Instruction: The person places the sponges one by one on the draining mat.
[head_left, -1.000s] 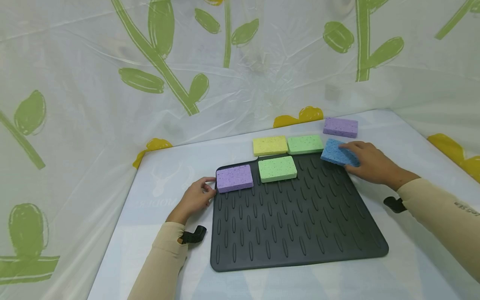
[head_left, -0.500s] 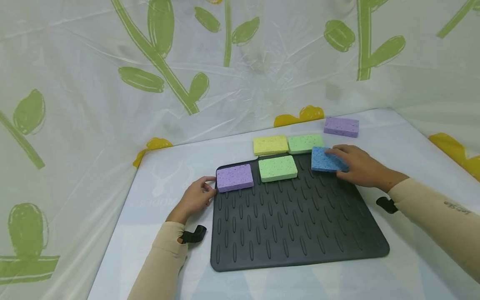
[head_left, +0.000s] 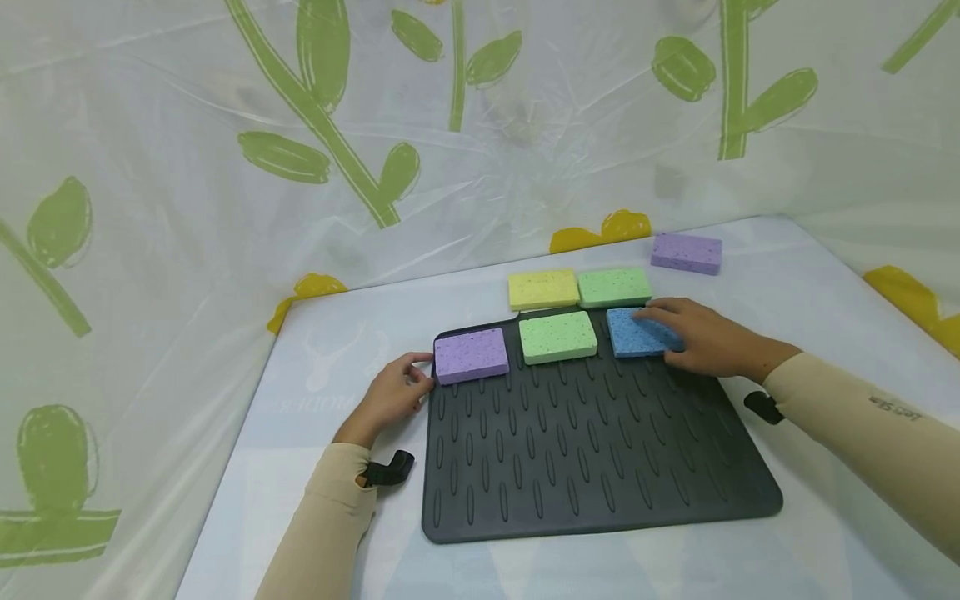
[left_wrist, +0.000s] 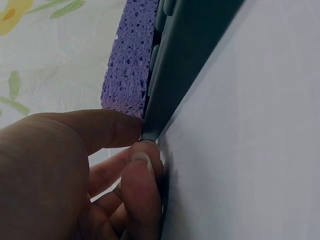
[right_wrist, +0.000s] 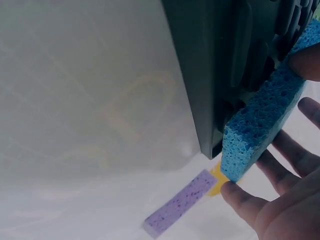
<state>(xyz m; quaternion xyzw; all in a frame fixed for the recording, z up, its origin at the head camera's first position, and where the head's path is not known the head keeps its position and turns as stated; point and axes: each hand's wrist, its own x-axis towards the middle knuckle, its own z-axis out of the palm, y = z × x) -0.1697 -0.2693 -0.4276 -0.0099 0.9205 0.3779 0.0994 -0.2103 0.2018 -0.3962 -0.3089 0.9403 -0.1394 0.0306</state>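
A blue sponge (head_left: 637, 333) lies over the upper right of the black ribbed mat (head_left: 570, 467). My right hand (head_left: 708, 337) grips it, with the thumb on one long side and the fingers opposite, as the right wrist view shows. At the mat's left edge my left hand (head_left: 393, 392) touches the rim with its fingertips, its fingers loosely bent. Right beside those fingertips, on the mat's top left corner, sits a purple sponge (head_left: 471, 356). A light green sponge (head_left: 558, 337) rests on the mat between the purple and blue ones.
Behind the mat's far edge a yellow sponge (head_left: 543, 289) and another green sponge (head_left: 615, 287) lie side by side. A second purple sponge (head_left: 686, 252) is at the far right of the white table (head_left: 315, 467). A leaf-patterned sheet (head_left: 187, 208) hangs behind.
The right hand has moved left and toward me with the blue sponge, bringing it from the mat's top right corner nearer the green sponge and straightening it. My left hand stays put.
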